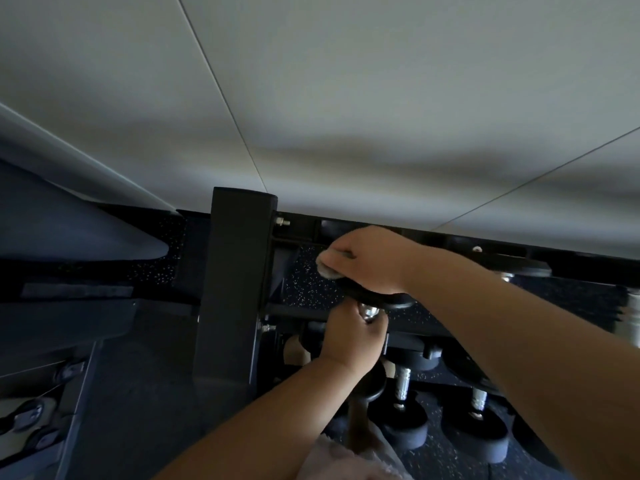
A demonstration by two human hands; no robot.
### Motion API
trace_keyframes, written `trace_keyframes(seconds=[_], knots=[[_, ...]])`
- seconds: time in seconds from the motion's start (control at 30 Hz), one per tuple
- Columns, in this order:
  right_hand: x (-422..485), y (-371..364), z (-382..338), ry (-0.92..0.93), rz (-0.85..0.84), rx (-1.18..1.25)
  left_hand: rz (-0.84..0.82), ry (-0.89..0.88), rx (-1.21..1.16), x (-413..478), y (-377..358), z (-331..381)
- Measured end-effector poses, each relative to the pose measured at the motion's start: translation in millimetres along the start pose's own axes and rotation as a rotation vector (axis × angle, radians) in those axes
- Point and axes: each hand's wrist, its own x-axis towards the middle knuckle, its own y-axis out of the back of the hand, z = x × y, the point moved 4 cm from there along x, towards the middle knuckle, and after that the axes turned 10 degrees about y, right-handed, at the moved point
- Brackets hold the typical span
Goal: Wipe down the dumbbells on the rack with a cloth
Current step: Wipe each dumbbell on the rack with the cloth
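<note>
Just right of the rack post (235, 289), the left hand (353, 337) grips the handle of the dumbbell (391, 302), its axis running toward the person, while the right hand (367, 261) clenches the cloth (327, 266) atop its far head.

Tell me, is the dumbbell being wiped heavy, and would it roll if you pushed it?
Probably heavy for its size: the dumbbell looks like solid black ends on a metal handle, and the left hand grips that handle while the right hand holds the cloth on it. Its round ends could roll on flat ground. The shiny handle may be slippery.
</note>
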Motion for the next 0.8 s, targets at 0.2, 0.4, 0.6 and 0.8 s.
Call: trace_keyframes(seconds=[0.2, 0.4, 0.6, 0.8], knots=[[-37, 3, 21, -0.074, 0.207, 0.210, -0.052, -0.082, 0.059, -2, 3, 0], [-58, -1, 7, -0.032, 0.214, 0.228, -0.070, -0.153, 0.047, -20, 12, 12], [-77, 13, 29, -0.301, 0.190, 0.320, -0.120, -0.292, 0.097, -38, 26, 31], [-100, -16, 29, -0.583, 0.571, 0.763, -0.061, -0.114, -0.032, -24, 37, 43]])
